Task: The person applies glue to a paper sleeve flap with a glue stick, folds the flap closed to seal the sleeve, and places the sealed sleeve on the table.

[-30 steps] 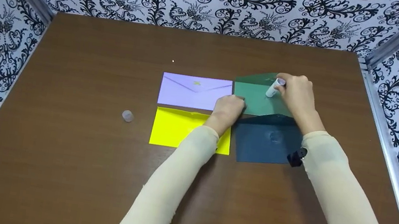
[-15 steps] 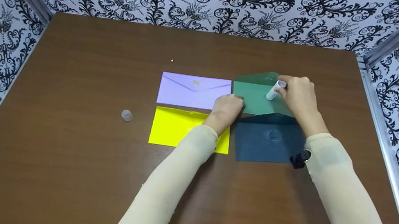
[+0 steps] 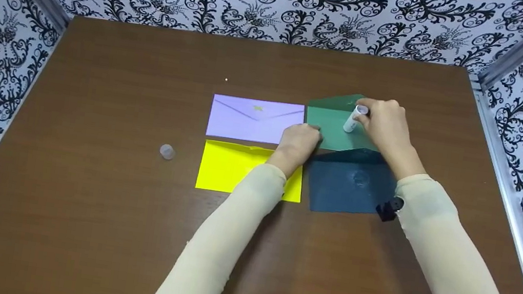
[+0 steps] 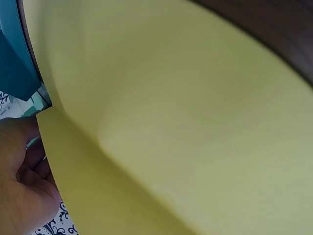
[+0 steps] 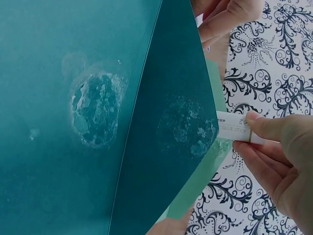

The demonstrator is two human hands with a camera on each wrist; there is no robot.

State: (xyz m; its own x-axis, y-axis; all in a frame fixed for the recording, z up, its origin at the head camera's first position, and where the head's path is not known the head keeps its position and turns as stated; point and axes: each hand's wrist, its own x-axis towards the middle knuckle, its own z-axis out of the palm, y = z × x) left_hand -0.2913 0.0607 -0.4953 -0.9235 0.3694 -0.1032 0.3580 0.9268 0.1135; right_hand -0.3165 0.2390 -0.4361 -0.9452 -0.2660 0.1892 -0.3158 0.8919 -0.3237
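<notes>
My right hand [image 3: 389, 124] pinches a white glue stick [image 3: 355, 119] between thumb and fingers, tilted over the green envelope [image 3: 332, 126]. That envelope lies with its flap unfolded toward the back. In the right wrist view the label on the glue stick [image 5: 232, 126] reads "GLUE STICK"; its lower end is hidden behind the dark blue flap. My left hand [image 3: 298, 142], fingers curled, holds the green envelope at its left side. Below lies the dark blue envelope [image 3: 333, 189], with glue smears [image 5: 98, 110] on its body and flap in the right wrist view.
A closed purple envelope [image 3: 239, 125] with a small yellowish mark lies left of the green one. Under my left forearm is a yellow envelope [image 3: 222, 169]. A whitish cap [image 3: 167, 152] sits farther left on the brown table [image 3: 92, 204]. Patterned walls [image 3: 282, 5] border the table.
The right hand and glue stick have shifted slightly left and toward the front over the green envelope. My left hand has stayed in place.
</notes>
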